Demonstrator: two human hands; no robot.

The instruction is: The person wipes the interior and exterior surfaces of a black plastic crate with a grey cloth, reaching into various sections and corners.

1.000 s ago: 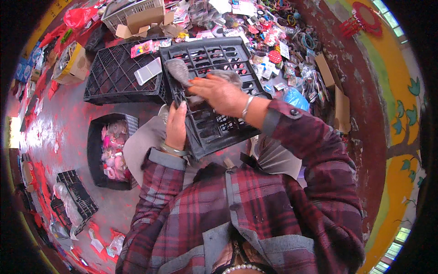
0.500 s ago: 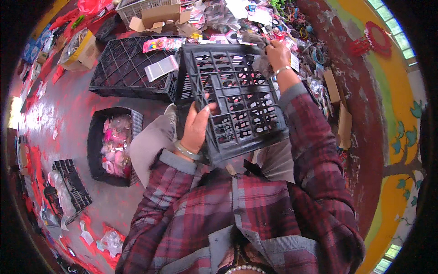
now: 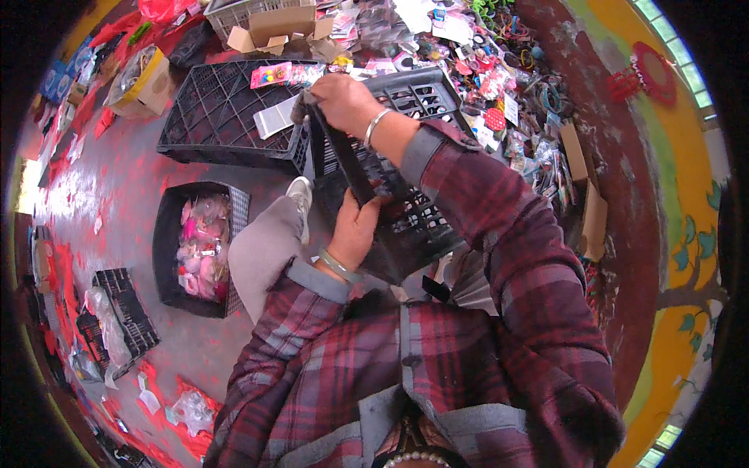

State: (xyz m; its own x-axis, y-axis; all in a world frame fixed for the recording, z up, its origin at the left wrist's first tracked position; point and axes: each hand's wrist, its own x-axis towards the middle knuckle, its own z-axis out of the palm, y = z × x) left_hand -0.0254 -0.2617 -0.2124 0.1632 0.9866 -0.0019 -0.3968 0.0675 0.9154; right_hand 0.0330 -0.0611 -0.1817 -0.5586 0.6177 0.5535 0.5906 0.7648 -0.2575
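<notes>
Two hands (image 3: 343, 101) (image 3: 355, 234), two bracelets (image 3: 375, 128) (image 3: 339, 267); one grey cloth (image 3: 299, 109), two large black crates (image 3: 342, 150) (image 3: 204, 109)

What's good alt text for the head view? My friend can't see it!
The right hand holds a grey cloth at the rim of a black crate, which the left hand steadies. To the left is a box of pink packets; beyond lies a jumble of small goods.

Looks moderately bright, apparently lit in part through the pale, washed-out windows (image 3: 672, 43) at the right rim. Glares white on the glossy floor (image 3: 66, 191) at left. Darkens into shadow at the near end of the black crate (image 3: 402, 253). Bends straight edges toward the rim, falling to black in 4 corners. Loses fine detail along the dim lower-left edge.
</notes>
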